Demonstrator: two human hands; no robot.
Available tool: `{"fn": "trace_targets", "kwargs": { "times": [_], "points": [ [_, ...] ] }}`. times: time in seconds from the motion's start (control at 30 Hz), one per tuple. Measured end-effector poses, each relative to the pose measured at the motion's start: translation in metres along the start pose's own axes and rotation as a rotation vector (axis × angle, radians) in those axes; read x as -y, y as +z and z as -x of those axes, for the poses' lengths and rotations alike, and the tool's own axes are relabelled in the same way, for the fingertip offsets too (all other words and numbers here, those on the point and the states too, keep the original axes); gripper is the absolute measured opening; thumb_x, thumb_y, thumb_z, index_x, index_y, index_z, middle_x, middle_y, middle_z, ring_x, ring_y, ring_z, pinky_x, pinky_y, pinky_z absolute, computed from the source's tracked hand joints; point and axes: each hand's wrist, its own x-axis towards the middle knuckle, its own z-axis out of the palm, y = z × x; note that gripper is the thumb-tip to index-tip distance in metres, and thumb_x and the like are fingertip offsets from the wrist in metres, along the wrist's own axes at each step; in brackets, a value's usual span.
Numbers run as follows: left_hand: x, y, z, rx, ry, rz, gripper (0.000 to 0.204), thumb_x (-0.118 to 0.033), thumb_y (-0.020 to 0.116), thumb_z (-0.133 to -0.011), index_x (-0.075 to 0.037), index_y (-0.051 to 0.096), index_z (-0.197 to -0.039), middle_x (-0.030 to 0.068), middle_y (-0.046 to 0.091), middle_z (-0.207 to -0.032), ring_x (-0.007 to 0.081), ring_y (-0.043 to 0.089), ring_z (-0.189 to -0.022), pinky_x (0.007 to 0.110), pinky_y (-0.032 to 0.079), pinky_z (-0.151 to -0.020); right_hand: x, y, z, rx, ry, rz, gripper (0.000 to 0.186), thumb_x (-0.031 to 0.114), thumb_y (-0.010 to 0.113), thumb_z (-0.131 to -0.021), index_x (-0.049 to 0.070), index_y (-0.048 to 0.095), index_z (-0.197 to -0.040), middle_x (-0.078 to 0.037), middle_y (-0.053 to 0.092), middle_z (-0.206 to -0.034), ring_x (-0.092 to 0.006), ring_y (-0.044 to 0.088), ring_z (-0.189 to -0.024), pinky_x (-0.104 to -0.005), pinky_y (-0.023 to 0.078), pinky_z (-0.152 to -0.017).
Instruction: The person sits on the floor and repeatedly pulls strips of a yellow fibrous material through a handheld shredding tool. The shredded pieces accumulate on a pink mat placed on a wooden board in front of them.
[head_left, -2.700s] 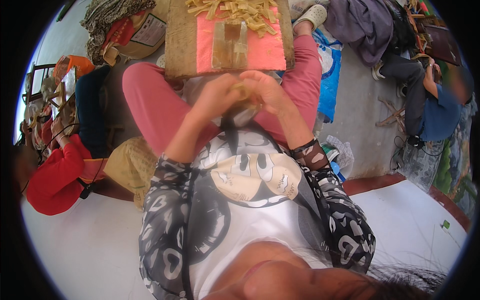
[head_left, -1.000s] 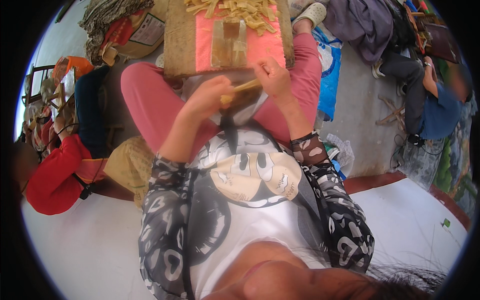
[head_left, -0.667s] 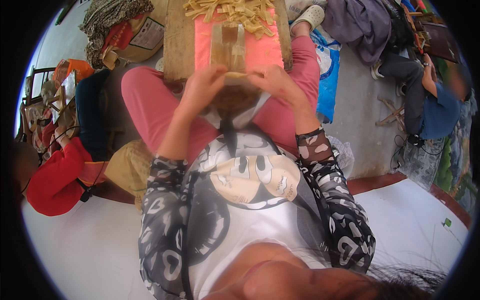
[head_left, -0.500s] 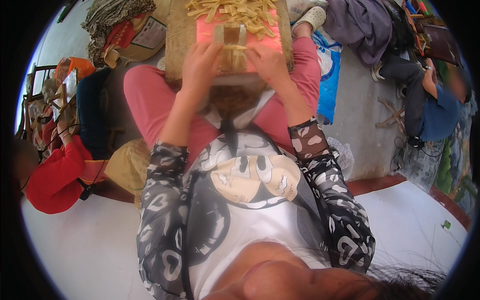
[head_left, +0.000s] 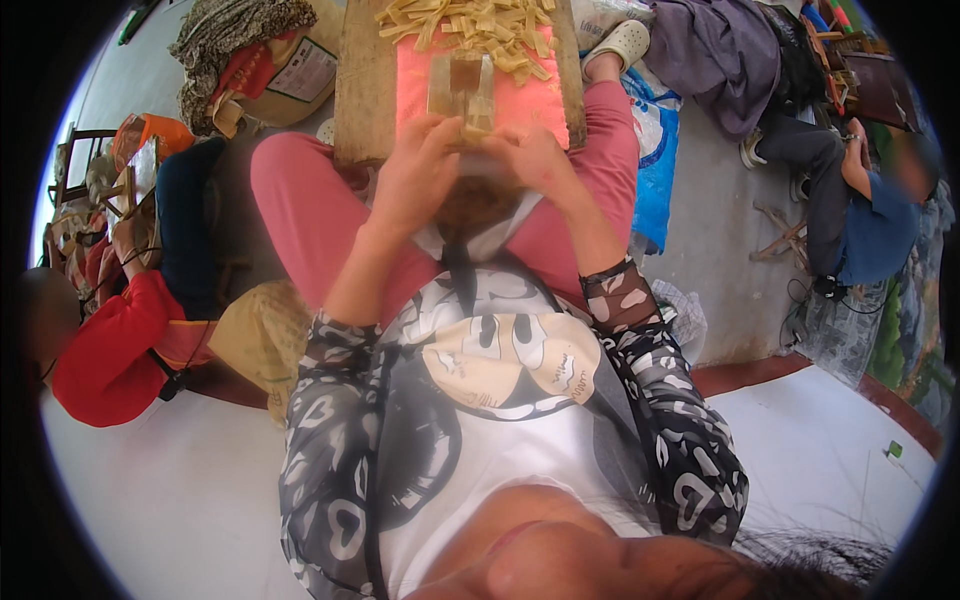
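Observation:
My left hand point(head_left: 420, 160) and my right hand point(head_left: 535, 155) pinch a thin yellowish strip point(head_left: 474, 134) between them, at the near end of a tape-covered block point(head_left: 445, 90); fingers partly hide the strip. The block lies on a pink cloth point(head_left: 530, 110) over a worn wooden board point(head_left: 365, 80). A pile of pale yellow strips point(head_left: 480, 30) covers the cloth's far part. Below the board, between my legs, is an open bag or container point(head_left: 470, 205) with dark contents, too blurred to make out.
Co-workers sit left point(head_left: 110, 350) in red and right point(head_left: 870, 220) in blue. Around me are a cardboard-and-cloth heap point(head_left: 280, 75), a blue-white sack point(head_left: 655, 190), a yellow sack point(head_left: 250, 340), purple cloth point(head_left: 720, 60) and a wooden stool point(head_left: 790, 240).
Both hands rose from below the board onto the block with the strip stretched between them, then came back slightly toward me, to the block's near end.

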Motion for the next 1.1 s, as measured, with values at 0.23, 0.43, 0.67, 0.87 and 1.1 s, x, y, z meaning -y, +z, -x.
{"fn": "trace_targets", "kwargs": {
  "times": [0.23, 0.43, 0.67, 0.87, 1.1],
  "points": [
    [0.031, -0.009, 0.006, -0.047, -0.180, 0.111, 0.015, -0.003, 0.057, -0.085, 0.001, 0.061, -0.099, 0.0123, 0.060, -0.095, 0.0246, 0.060, -0.083, 0.029, 0.047, -0.076, -0.012, 0.000, 0.026, 0.368, 0.060, -0.529, 0.022, 0.023, 0.054, -0.092, 0.002, 0.061, -0.091, -0.001, 0.057, -0.063, -0.0051, 0.048, -0.052, -0.0180, 0.037, -0.047],
    [0.002, -0.005, 0.002, -0.016, 0.144, -0.100, 0.033, -0.007, 0.065, -0.074, -0.003, 0.060, -0.106, 0.0109, 0.061, -0.098, 0.0301, 0.055, -0.096, 0.037, 0.045, -0.083, -0.001, 0.003, 0.034, 0.353, 0.218, -0.897, 0.023, 0.022, 0.052, -0.093, 0.000, 0.058, -0.094, -0.001, 0.055, -0.062, -0.0064, 0.047, -0.050, -0.0177, 0.038, -0.047],
    [0.016, 0.010, 0.015, 0.166, -0.188, -0.001, 0.021, -0.011, 0.057, -0.085, -0.002, 0.062, -0.103, 0.0057, 0.063, -0.080, 0.0214, 0.059, -0.070, 0.031, 0.048, -0.063, 0.007, 0.012, 0.039, 0.306, 0.104, -0.734, 0.024, 0.008, 0.048, -0.090, 0.004, 0.053, -0.113, -0.005, 0.060, -0.087, -0.0086, 0.054, -0.068, -0.0208, 0.046, -0.062],
    [0.023, 0.021, 0.013, 0.194, -1.011, 1.045, 0.016, -0.011, 0.048, -0.091, -0.005, 0.060, -0.099, -0.0019, 0.053, -0.067, 0.0034, 0.041, -0.046, 0.017, 0.031, -0.040, -0.004, 0.044, 0.041, -0.100, -0.573, -0.013, 0.040, -0.006, 0.049, -0.082, 0.012, 0.049, -0.117, -0.005, 0.053, -0.099, -0.0174, 0.056, -0.086, -0.0291, 0.046, -0.076],
    [0.012, 0.011, 0.005, 0.196, -0.947, 1.143, 0.011, -0.007, 0.055, -0.087, -0.004, 0.060, -0.095, -0.0002, 0.059, -0.076, 0.0040, 0.045, -0.052, 0.017, 0.034, -0.045, -0.014, 0.043, 0.034, 0.026, -0.094, -0.918, 0.021, 0.008, 0.049, -0.092, 0.006, 0.051, -0.112, -0.004, 0.055, -0.100, -0.0125, 0.056, -0.082, -0.0229, 0.046, -0.065]
  ]
}}
